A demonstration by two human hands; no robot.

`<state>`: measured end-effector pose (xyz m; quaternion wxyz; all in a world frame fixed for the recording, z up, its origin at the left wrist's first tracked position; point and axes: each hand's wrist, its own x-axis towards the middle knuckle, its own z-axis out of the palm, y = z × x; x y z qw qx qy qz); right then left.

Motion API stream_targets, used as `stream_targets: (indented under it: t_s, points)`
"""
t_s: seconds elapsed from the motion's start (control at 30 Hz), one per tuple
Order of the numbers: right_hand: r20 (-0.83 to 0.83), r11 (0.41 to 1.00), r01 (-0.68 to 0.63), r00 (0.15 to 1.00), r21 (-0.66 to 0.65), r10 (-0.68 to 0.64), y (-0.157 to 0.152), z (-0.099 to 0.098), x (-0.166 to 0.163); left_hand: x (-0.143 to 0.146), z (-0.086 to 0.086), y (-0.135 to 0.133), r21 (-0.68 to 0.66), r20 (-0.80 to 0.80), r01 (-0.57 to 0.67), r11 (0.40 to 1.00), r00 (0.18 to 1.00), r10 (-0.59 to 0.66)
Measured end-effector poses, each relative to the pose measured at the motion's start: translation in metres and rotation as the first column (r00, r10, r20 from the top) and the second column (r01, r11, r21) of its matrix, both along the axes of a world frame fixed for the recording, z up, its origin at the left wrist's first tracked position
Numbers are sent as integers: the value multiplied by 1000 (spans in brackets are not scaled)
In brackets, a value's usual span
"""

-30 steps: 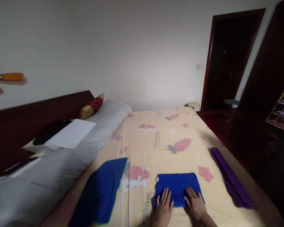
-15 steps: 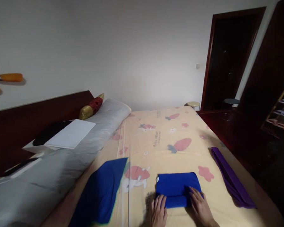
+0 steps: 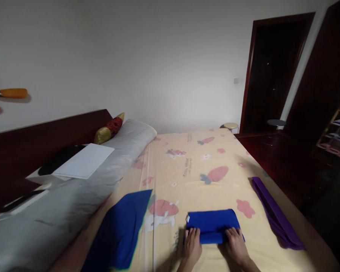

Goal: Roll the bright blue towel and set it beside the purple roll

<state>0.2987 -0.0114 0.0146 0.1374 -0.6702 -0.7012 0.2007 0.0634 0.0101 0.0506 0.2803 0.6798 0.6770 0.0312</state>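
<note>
A folded blue cloth (image 3: 211, 224) lies on the yellow carrot-print bed sheet (image 3: 192, 170), close to the near edge. My left hand (image 3: 192, 244) holds its near left corner, fingers curled over the fold. At the near right corner, my right hand (image 3: 235, 245) grips the same way. Both hands' fingertips rest on top of the cloth, and a small white tag shows at its far left corner.
A second blue cloth (image 3: 117, 230) lies flat to the left. A purple cloth (image 3: 274, 213) lies along the bed's right edge. A long grey bolster (image 3: 73, 192) carries a white board (image 3: 83, 161) and a red-gold cushion (image 3: 109, 128). Dark doorway (image 3: 272, 71) and shelves stand on the right.
My hands slid back from lying flat on the cloth to its near edge and closed on it. The blue cloth now looks shorter from front to back.
</note>
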Motion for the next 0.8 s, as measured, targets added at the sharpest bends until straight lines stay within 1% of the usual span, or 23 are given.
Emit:
stream_targets:
  t_s: [0.1, 0.2, 0.27, 0.33, 0.37, 0.43, 0.5, 0.57, 0.63, 0.7, 0.73, 0.77, 0.8]
  points:
    - [9, 998, 25, 1000, -51, -24, 2, 12, -8, 4, 2, 2, -16, -13, -4, 1000, 1000, 4]
    - [-27, 993, -24, 999, -113, 21, -1, 18, -17, 6, 0, -5, -12, -2, 7, 1000, 1000, -7]
    - [-76, 985, -112, 992, -129, 103, -4, 19, -25, 10, -8, -11, 24, 62, 61, 998, 996, -62]
    - [-124, 971, -206, 974, -119, 191, -5, 17, -35, 16, -20, -15, 64, 143, 150, 987, 977, -158]
    - [-139, 965, -237, 965, -112, 221, -4, 15, -39, 19, -25, -16, 75, 168, 185, 980, 966, -195]
    - [-149, 961, -258, 959, -98, 242, 0, 11, -41, 21, -31, -15, 84, 178, 213, 973, 958, -225]
    - [-131, 972, -217, 970, -89, 204, 7, 6, -33, 15, -26, -11, 81, 151, 187, 979, 969, -197]
    - [-95, 988, -130, 988, -79, 122, 14, 2, -16, 2, -12, -7, 93, 92, 126, 988, 987, -134]
    - [-56, 998, -29, 998, -64, 25, 20, -1, 5, -14, 5, -3, 121, 17, 43, 992, 999, -45]
    - [-27, 998, 45, 999, -48, -46, 22, -3, 21, -26, 15, -1, 147, -31, 1, 989, 1000, 4]
    - [-19, 997, 65, 998, -41, -66, 21, -4, 26, -29, 16, -1, 155, -42, -6, 988, 999, 13]
    - [-17, 997, 72, 997, -36, -72, 20, -4, 27, -30, 12, 0, 164, -46, -10, 986, 999, 17]
    - [-21, 997, 63, 998, -33, -64, 17, -3, 24, -29, 5, 0, 183, -48, -8, 983, 999, 17]
